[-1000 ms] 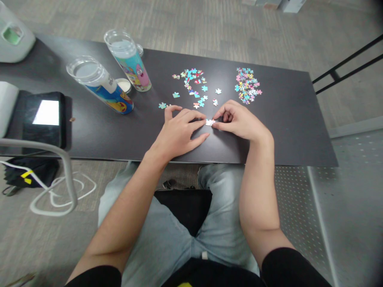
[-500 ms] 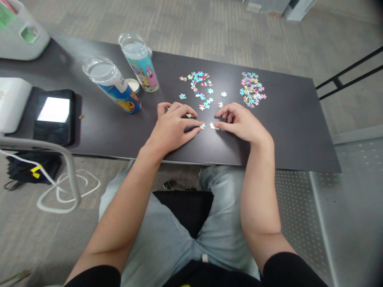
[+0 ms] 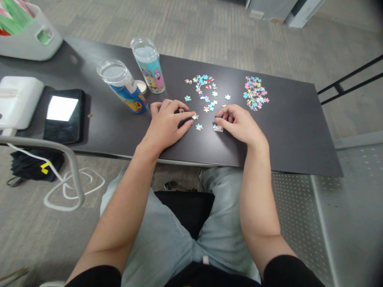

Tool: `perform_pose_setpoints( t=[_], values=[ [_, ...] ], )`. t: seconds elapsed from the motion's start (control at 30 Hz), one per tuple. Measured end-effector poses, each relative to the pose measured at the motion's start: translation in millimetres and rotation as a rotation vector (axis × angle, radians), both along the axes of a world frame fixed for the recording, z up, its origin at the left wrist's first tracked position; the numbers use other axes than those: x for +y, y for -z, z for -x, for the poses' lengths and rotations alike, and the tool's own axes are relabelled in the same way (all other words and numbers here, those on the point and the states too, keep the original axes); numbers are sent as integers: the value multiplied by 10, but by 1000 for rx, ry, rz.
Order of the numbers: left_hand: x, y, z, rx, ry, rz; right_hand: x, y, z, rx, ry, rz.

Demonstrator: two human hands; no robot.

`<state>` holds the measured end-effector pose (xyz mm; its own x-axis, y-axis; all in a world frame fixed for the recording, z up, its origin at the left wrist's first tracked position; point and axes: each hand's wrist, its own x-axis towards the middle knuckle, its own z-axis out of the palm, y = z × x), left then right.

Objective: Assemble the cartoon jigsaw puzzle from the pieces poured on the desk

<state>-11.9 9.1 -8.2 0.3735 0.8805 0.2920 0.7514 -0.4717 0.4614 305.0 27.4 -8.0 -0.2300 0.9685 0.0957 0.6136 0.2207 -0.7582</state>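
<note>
My left hand point(image 3: 170, 123) rests on the dark table with its fingers spread. Its index fingertip is at the edge of a small multicoloured jigsaw piece point(image 3: 195, 116), and another piece partly shows beneath its fingers. Just right of the thumb lies a light-blue jigsaw piece point(image 3: 199, 127). My right hand point(image 3: 239, 123) is curled, thumb and index tips drawn close together with nothing visible between them. Below that thumb lies a whitish-grey jigsaw piece point(image 3: 218, 128). Beyond both hands is a loose cluster of jigsaw pieces point(image 3: 205, 87), with a single blue piece point(image 3: 228, 97) to its right.
A denser pile of jigsaw pieces point(image 3: 255, 94) lies at the right on the table point(image 3: 296, 131). Two clear-topped printed canisters, one blue point(image 3: 131, 95) and one turquoise point(image 3: 152, 73), stand left. Farther left are a black tablet-like device point(image 3: 64, 115), a white box point(image 3: 20, 101) and a grey bin point(image 3: 44, 44).
My left hand has let go of the light-blue piece and moved left and slightly away from me. My right thumb has lifted off the whitish piece toward the index finger. The view has shifted slightly.
</note>
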Motion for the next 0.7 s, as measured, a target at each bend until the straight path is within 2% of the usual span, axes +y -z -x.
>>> perform_pose_setpoints(
  t=[0.3, 0.47, 0.7],
  values=[
    [-98, -54, -151, -4, 91, 4, 17, 25, 215, -13, -63, -75],
    [-86, -79, -75, -28, 71, 31, 17, 23, 341, -37, -144, -99],
    [-37, -106, 104, 42, -23, 76, 20, 35, 307, -60, -197, -88]
  ],
)
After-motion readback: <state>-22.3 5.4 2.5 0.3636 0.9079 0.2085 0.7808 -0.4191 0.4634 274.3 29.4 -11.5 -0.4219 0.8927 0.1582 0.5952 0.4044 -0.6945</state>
